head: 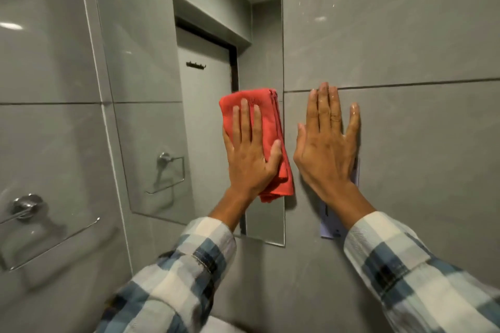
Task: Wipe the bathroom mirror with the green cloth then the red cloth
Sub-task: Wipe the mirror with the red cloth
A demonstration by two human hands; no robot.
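The frameless mirror (167, 89) hangs on the grey tiled wall and reflects a door and a towel ring. A folded red cloth (266, 113) lies flat against the mirror's right edge, pressed there by my left hand (250, 154) with fingers spread over it. My right hand (328, 140) rests flat and open on the bare tile just right of the mirror, with wet fingers. No green cloth is in view.
A chrome towel ring (27, 208) is fixed to the wall at the lower left. A pale purple item (331, 227) is stuck on the tile under my right wrist. Something white (216, 326) peeks in at the bottom edge.
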